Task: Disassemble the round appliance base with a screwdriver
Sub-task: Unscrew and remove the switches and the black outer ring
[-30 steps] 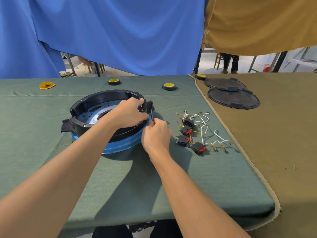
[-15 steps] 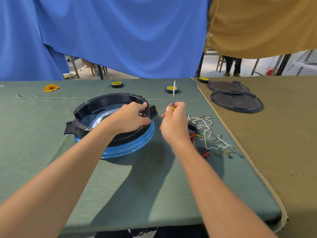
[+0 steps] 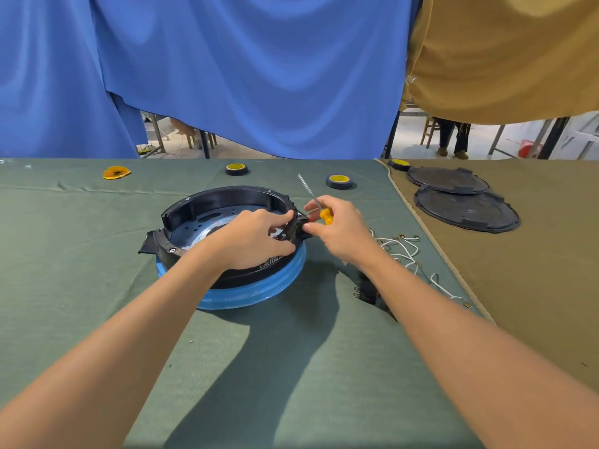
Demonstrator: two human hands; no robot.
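Left hand (image 3: 256, 239) pinches a black bracket (image 3: 293, 231) on the right rim of the round appliance base (image 3: 227, 196); right hand (image 3: 345, 233), fingertips (image 3: 308, 226) at that bracket, clasps the screwdriver (image 3: 325, 216) (shaft pointing up-left).

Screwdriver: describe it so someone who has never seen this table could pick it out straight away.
On the green cloth table sits a round black appliance base. At its right edge the right hand holds the screwdriver: yellow handle, thin metal shaft slanting up and away. The other yellow things, tape rolls behind it, lie flat and round.
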